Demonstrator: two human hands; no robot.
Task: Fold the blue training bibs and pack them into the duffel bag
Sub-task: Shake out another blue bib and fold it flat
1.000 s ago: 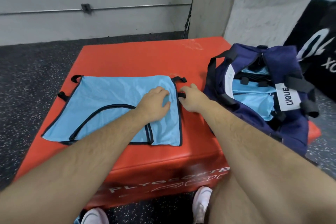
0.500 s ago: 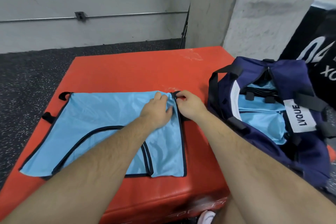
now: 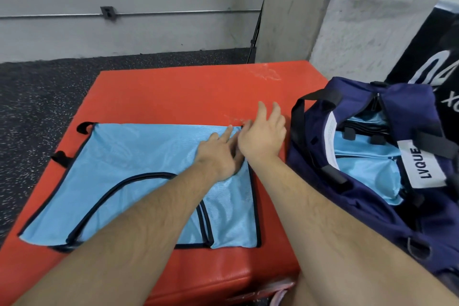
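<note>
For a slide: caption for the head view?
Left hand presses blue bib on red box beside open duffel bag.

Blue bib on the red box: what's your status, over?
Both open: left hand flat on bib, right hand at its far corner. Bib not packed. Way to duffel bag clear.

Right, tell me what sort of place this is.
Probably a gym or sports hall: a speckled rubber floor, an orange padded jump box serving as a table, and a duffel bag holding blue training bibs.
</note>
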